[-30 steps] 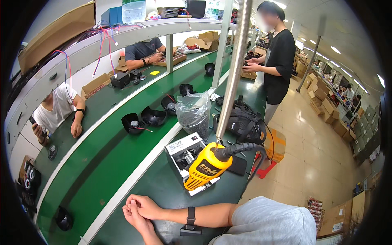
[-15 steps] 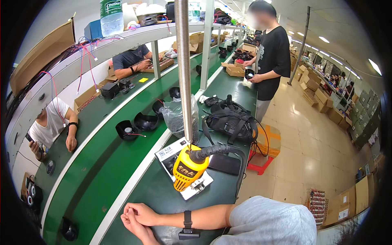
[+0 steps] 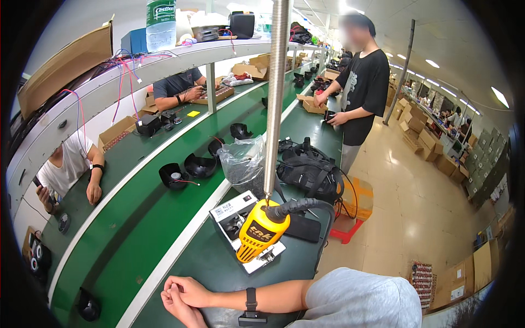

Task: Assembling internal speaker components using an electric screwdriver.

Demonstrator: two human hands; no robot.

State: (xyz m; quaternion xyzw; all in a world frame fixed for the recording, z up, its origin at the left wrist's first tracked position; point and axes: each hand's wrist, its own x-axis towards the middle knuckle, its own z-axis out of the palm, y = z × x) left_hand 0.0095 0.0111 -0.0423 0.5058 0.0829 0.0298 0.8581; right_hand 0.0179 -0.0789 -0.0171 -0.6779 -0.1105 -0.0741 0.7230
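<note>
Right hand lies loosely folded over left hand at the near edge of the table; right fingers curl inward, with only the other hand seen in their hold. Left fingers are partly covered, so I cannot tell how far open that hand is or whether it holds anything small. A black wrist strap circles the right forearm. Beyond the hands, well apart from them, a yellow power tool hangs, tilted, from a long metal spring, its black cable curving right. It partly hides a white box on the table; contact between the two cannot be judged. Right of the tool, a flat black phone-like slab lies on the table. Behind stand a clear plastic bag of dark contents and a black backpack. On the green belt to the left, several black shells sit, one trailing a thin wire. Farther off, a standing co-worker in black has one hand at an open carton; two more co-workers sit across the belt.
</note>
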